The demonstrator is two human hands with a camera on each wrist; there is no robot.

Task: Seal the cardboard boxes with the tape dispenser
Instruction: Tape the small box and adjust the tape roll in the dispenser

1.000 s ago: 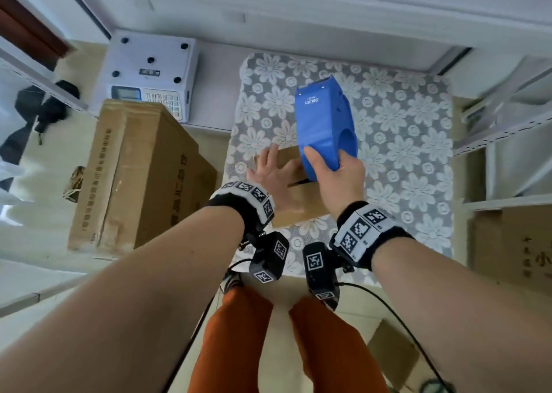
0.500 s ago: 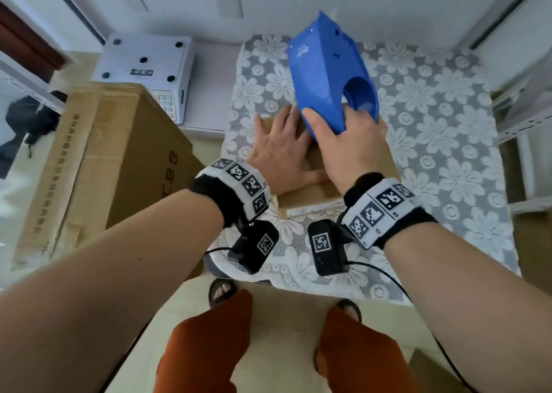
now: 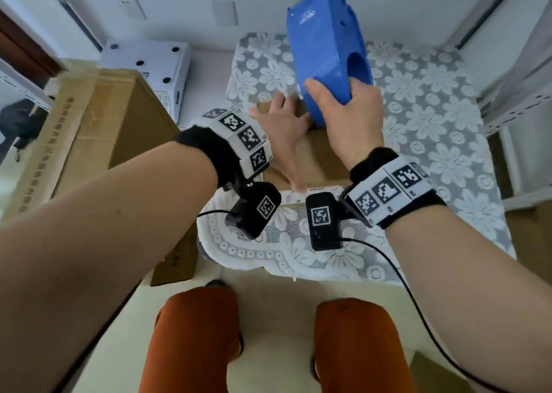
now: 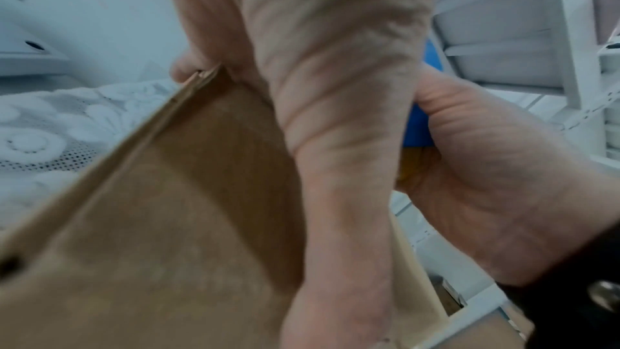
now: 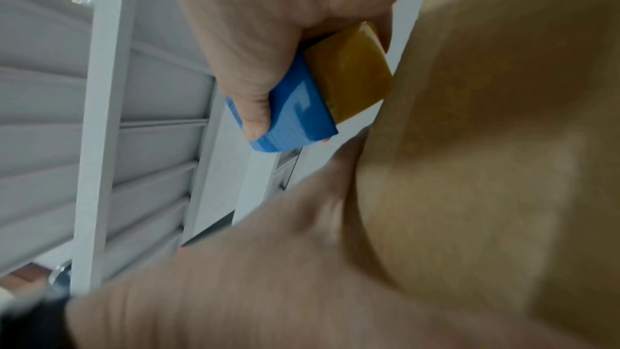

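Note:
A small brown cardboard box (image 3: 318, 161) lies on the table with the flowered lace cloth (image 3: 433, 130). My left hand (image 3: 282, 130) rests flat on the box's lid, fingers spread toward its far edge. The left wrist view shows those fingers (image 4: 328, 89) lying along the cardboard box (image 4: 174, 208). My right hand (image 3: 351, 115) grips the lower end of the blue tape dispenser (image 3: 325, 49), which stands tilted with its low end on the lid beside my left hand. In the right wrist view the blue tape dispenser (image 5: 295, 121) shows a brown tape roll (image 5: 352, 70) against the cardboard box (image 5: 503, 142).
A large cardboard carton (image 3: 89, 142) stands left of the table, with a white scale (image 3: 149, 64) behind it. White metal shelving (image 3: 519, 100) runs along the right side, and more cardboard (image 3: 534, 237) sits below it. My knees in orange trousers are at the table's near edge.
My head has come closer over the table. The left hand has slid forward on the lid. The right hand has carried the dispenser farther along the box and tipped it more upright.

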